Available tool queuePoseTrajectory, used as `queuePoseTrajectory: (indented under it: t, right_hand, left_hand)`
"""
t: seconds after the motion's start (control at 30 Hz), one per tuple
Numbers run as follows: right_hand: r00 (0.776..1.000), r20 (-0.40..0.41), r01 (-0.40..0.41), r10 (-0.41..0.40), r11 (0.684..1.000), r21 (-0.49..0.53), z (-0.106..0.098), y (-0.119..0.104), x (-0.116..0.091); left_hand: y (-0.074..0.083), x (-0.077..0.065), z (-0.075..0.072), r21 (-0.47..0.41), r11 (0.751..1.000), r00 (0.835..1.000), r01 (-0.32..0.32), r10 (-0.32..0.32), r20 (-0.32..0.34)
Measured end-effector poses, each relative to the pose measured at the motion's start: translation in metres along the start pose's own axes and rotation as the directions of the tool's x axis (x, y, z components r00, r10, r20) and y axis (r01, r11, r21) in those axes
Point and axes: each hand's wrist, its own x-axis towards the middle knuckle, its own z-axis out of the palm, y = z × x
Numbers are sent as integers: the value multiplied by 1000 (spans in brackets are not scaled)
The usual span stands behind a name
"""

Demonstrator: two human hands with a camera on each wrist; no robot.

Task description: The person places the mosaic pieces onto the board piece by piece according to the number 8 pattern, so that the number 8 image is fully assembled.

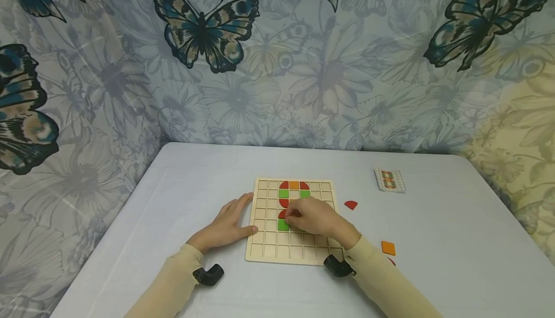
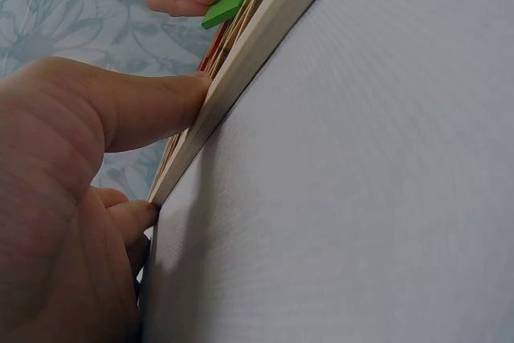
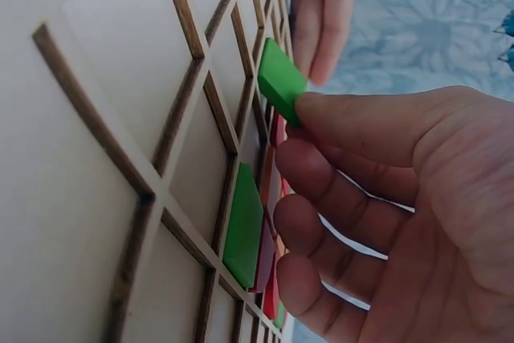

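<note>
A wooden grid board (image 1: 262,250) lies flat on the white table. My left hand (image 1: 227,224) rests along its left edge, thumb and fingers extended and touching the rim. Over the board's middle, my right hand (image 1: 314,217) pinches a green square tile (image 3: 281,82) between thumb and fingers. That tile is tilted, its far edge at a cell in the grid. Another green tile (image 3: 243,230) lies flat in a cell nearby. Toward the far side sit an orange square (image 1: 294,185), green squares (image 1: 284,194) and rounded red pieces (image 1: 284,203). My right hand hides some cells.
Right of the board lie a red quarter-round piece (image 1: 351,205) and an orange square tile (image 1: 388,247). A red piece (image 1: 392,261) is partly hidden by the right sleeve. Farther back is a stack of pattern cards (image 1: 390,180). A butterfly-print cloth (image 1: 269,106) hangs behind the table.
</note>
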Motion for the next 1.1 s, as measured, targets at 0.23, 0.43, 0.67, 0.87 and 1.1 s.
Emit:
queuePoseTrajectory:
  t: [0.23,0.43,0.67,0.87,1.1]
  right_hand:
    - [1000,-8,3,-3,1000,-20,2,-2,1]
    - [1000,-12,12,-13,999,-33,3,-2,2]
    - [1000,-6,4,-4,1000,-24,3,-3,2]
    - [1000,-4,16,-16,1000,4,-2,-2,0]
    - [1000,-16,5,-5,1000,31,-18,-1,-6]
  left_hand:
    - [0,-1,-1,-3,1000,1000,-5,5,1]
    - [1,-1,-1,-7,1000,1000,-5,5,1]
    - [1,0,-1,-4,1000,1000,-7,7,2]
    - [2,0,-1,-2,1000,1000,-6,6,1]
    - [1,-1,-1,4,1000,1000,-9,9,0]
